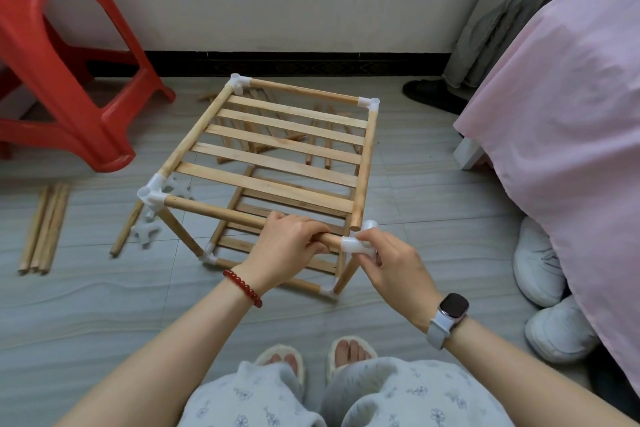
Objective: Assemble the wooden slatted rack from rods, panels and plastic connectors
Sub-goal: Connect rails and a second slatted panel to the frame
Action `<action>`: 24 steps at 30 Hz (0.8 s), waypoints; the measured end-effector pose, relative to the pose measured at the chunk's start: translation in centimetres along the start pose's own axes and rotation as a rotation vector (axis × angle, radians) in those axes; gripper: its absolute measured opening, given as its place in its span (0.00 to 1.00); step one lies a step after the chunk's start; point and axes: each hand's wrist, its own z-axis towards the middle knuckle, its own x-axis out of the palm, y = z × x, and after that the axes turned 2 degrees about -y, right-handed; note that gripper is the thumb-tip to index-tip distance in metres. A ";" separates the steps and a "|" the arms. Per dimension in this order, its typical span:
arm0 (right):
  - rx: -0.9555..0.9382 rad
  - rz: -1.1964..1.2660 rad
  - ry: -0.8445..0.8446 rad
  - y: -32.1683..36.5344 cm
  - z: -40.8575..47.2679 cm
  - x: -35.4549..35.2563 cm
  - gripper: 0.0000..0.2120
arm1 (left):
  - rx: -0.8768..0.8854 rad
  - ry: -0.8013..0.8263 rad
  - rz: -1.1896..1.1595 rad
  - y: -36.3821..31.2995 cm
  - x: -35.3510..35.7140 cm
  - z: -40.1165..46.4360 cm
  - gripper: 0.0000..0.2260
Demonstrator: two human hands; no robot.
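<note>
A two-tier wooden rack (277, 149) stands on the floor, with a slatted upper panel (273, 163) and a lower slatted tier beneath. My left hand (287, 246) grips the near top rod (221, 215). My right hand (391, 263) pinches the white plastic corner connector (358, 243) on that rod's right end. The free end of the right side rod (356, 224) sits just above this connector, outside its socket. White connectors hold the other upper corners (152, 192), (239, 81), (369, 102).
A red plastic stool (69, 55) stands at the left. Loose rods (43, 229) lie on the tiled floor, with spare connectors (145, 232) near the rack's left leg and more rods (322, 149) behind. A pink bedcover (561, 114) and white slippers (540, 263) are at the right.
</note>
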 end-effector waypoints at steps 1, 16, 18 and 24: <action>-0.011 -0.024 -0.009 0.1 0.2 0.0 0.11 | -0.001 0.001 -0.013 -0.2 0.0 0.1 0.11; 0.217 0.412 0.039 -3.2 -1.2 0.7 0.23 | -0.070 0.170 -0.001 -1.7 -0.5 0.8 0.15; 0.226 0.440 0.055 -3.1 -1.1 0.6 0.18 | -0.022 0.184 0.022 -1.5 -0.5 0.9 0.14; 0.258 0.507 -0.073 -2.4 0.5 0.1 0.04 | 0.016 0.248 0.179 0.6 -2.0 1.1 0.18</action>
